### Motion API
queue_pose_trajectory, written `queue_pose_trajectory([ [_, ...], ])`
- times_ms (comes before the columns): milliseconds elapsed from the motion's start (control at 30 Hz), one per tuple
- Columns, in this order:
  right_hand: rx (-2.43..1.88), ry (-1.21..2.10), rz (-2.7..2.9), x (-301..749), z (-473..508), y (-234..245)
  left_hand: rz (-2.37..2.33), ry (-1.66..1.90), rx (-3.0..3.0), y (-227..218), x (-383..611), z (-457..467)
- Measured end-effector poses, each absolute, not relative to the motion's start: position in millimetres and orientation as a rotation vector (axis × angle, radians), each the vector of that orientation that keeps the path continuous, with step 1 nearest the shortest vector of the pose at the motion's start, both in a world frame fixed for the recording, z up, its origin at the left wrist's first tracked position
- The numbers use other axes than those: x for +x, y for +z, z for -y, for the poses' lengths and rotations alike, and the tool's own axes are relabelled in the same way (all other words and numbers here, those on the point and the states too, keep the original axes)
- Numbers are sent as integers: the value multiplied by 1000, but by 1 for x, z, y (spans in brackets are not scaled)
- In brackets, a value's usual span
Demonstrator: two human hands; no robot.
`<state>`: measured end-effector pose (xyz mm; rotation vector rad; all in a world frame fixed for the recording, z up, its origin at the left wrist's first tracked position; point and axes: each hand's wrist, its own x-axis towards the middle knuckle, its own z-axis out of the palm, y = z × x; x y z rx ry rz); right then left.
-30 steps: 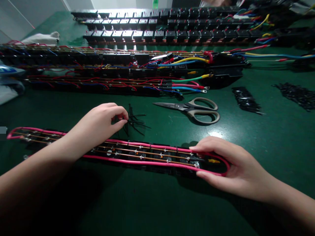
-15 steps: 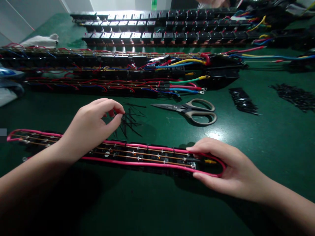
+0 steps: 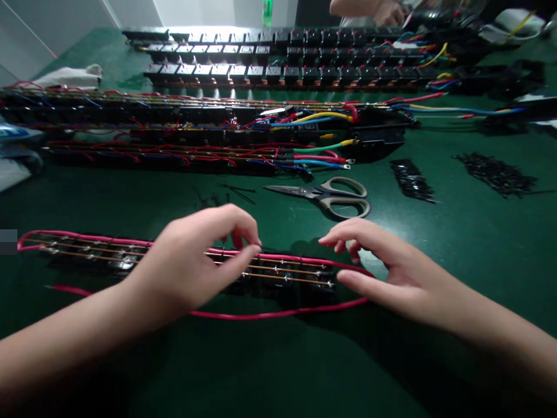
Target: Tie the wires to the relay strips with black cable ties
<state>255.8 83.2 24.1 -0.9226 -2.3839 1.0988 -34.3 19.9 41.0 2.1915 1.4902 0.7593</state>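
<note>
A long black terminal strip [image 3: 285, 288] with copper-coloured rods lies across the green table in front of me. A red wire [image 3: 282, 257] runs along its far side and is tied down in places. The wire loops round at the right, and its near length [image 3: 243, 317] hangs loose from the strip. Above the strip, my left hand [image 3: 204, 252] pinches thumb and fingertips together by the far wire; whatever is between them is too small to make out. At the strip's right end my right hand [image 3: 383, 261] is open, fingers apart, over the wire loop.
Scissors [image 3: 319, 194] lie beyond the strip. Loose cable ties [image 3: 237, 190], a bundle of ties [image 3: 412, 180] and a black pile [image 3: 496, 174] lie nearby. Wired strips [image 3: 174, 154] fill the back, where another person's hand [image 3: 387, 11] shows.
My left hand has moved right, from the loose ties to the strip. My right hand has let go of the wire loop, and the wire's near length has sprung away towards me.
</note>
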Motion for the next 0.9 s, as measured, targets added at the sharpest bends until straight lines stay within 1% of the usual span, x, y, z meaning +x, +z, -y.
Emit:
queue_pose_trajectory([
  [67,-929,1007,2411,244,-80,39,-1310,702,2298,39,-18,-8],
  [100,-912,1013,2435,237,-77,46,-1217,700,2346,37,-12,-3],
  [233,-874,1194,2491,219,-65,61,-1187,708,2313,31,3,6],
  [367,-893,1284,2486,217,-59,57,-1263,736,2227,28,2,3],
  [533,-842,1257,2477,215,-54,50,-1193,832,2223,26,1,1],
  [633,-859,1310,2404,215,-56,50,-1184,854,2248,27,0,2],
  [767,-897,1577,2089,224,-73,44,-1183,822,2503,25,-1,3],
  [833,-932,1700,1771,231,-87,34,-1127,714,2739,20,-1,4],
  [900,-889,1738,1420,236,-101,17,-1047,587,2920,14,0,5],
])
